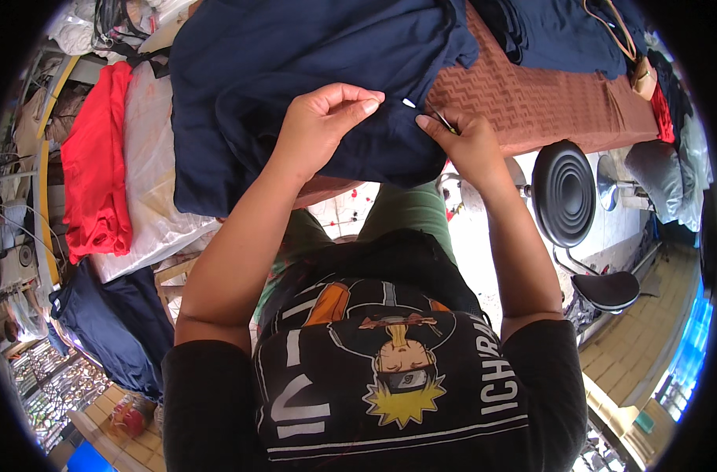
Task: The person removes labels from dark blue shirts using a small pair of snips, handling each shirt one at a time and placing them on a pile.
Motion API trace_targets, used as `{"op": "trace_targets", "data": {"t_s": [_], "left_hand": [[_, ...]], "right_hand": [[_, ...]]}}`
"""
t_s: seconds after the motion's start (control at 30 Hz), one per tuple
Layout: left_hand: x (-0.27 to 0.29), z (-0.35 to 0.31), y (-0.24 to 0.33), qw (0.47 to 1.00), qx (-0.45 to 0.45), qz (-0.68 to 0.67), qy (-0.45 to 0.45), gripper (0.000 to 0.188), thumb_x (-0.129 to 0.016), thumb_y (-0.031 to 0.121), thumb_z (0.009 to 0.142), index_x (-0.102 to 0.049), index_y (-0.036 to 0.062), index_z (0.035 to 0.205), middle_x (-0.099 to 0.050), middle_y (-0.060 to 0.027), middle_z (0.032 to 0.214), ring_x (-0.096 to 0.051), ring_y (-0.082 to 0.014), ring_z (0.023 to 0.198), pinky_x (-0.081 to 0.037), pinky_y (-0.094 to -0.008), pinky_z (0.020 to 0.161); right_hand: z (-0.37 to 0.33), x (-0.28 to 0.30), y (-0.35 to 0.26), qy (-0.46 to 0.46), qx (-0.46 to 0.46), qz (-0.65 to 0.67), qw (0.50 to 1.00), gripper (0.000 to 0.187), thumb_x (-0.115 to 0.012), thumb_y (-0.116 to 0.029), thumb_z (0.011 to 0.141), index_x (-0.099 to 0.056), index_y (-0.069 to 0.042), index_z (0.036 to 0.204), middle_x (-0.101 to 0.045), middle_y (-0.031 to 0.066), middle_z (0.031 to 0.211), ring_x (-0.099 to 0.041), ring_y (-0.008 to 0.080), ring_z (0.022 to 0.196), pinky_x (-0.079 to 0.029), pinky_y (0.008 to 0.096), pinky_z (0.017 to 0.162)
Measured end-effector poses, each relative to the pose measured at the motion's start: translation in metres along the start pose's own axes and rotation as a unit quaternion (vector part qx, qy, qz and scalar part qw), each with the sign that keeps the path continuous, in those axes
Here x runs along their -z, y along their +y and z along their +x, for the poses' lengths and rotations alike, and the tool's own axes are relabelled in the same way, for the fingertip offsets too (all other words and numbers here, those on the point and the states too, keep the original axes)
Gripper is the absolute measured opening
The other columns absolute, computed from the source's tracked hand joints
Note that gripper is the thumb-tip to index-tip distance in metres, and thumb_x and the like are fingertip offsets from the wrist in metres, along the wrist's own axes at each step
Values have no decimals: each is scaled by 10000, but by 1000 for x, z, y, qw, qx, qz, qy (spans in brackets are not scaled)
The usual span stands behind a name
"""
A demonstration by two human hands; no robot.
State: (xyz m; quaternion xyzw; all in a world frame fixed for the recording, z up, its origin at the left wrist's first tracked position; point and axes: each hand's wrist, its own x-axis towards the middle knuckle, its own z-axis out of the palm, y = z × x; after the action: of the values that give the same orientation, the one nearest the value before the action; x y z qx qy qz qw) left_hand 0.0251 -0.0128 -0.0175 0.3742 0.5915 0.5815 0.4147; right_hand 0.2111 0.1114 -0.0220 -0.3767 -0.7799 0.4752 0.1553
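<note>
Navy blue fabric (240, 86) lies in loose folds over the near edge of a table or bed, in front of me. Above it, my left hand (319, 126) is closed, thumb and forefinger pinched; whatever is between them is too small to make out. Just right of it, my right hand (470, 145) is closed around a thin dark tool (446, 120), whose kind I cannot tell because the fingers cover most of it. A small white piece (409, 103) shows between the hands, against the navy fabric.
A brown patterned cover (531, 102) spreads to the right, with more dark blue garments (563, 31) at the far right. Red cloth (97, 161) hangs on plastic-wrapped material (150, 157) at left. A round black stool (564, 194) stands near my right arm.
</note>
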Motion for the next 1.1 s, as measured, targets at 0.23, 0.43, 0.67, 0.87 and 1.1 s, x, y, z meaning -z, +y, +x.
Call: {"op": "trace_targets", "data": {"t_s": [0.23,0.43,0.67,0.87,1.1], "left_hand": [[-4,3,-6,998,57,-40,9,239,-671,182,899,-663,8,1063,-691,-93,1084,-636,-136,1016,-478,-270,899],[-4,3,-6,996,59,-59,7,238,-671,177,899,-663,4,1062,-692,-98,1082,-634,-132,1009,-475,-267,916],[3,-7,10,992,24,-18,-126,211,-660,187,903,-706,-6,976,-679,-119,1105,-629,-128,992,-478,-254,885],[24,-21,83,893,-74,142,-421,266,-637,227,915,-719,-6,819,-681,-106,913,-662,-185,835,-506,-287,720],[-20,10,1,920,-188,342,-38,192,-702,74,819,-681,44,1008,-674,-66,1028,-660,-180,833,-524,-283,741]], "right_hand": [[-9,1,-9,153,129,20,979,262,-685,-172,858,-629,-27,1068,-670,161,893,-647,272,752,-502,340,710],[-12,-11,-16,50,203,-26,978,237,-707,-77,812,-629,-39,1032,-655,137,916,-661,283,786,-512,335,676],[-6,-18,-11,77,254,-108,958,216,-698,-81,812,-644,-70,1021,-665,129,927,-664,302,760,-516,358,653],[-10,5,-17,85,128,0,988,215,-697,-70,831,-638,-43,1036,-674,113,871,-661,221,762,-507,313,683],[-7,-11,-2,57,111,120,985,220,-679,-72,861,-621,-6,1063,-685,106,891,-651,163,839,-495,285,753]]}}
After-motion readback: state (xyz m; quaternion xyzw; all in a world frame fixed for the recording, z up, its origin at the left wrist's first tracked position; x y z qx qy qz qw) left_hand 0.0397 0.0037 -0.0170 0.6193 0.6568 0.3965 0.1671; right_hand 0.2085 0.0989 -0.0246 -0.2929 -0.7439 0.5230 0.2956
